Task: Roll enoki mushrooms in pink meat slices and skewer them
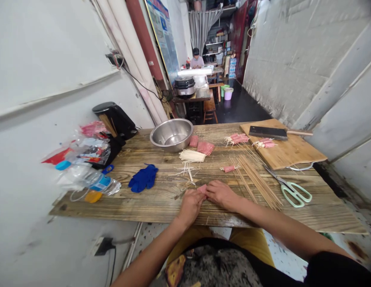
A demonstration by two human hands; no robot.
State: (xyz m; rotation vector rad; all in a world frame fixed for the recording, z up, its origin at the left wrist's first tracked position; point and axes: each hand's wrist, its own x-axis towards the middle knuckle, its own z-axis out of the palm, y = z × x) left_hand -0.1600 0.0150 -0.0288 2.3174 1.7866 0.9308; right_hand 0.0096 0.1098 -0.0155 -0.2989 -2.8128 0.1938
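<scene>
My left hand and my right hand meet at the near edge of the wooden table, fingers curled together on a small pink meat slice pressed on the wood. Thin white strands lie scattered just beyond my fingers. A rolled pink piece rests farther back. Long bamboo skewers fan out to the right of my right hand. More pink slices and a bundle of short pale sticks lie near the steel bowl.
Blue gloves, a plastic water bottle and bags sit left. Green-handled scissors lie right. A cutting board holds a cleaver and finished rolls. A seated person is far down the corridor.
</scene>
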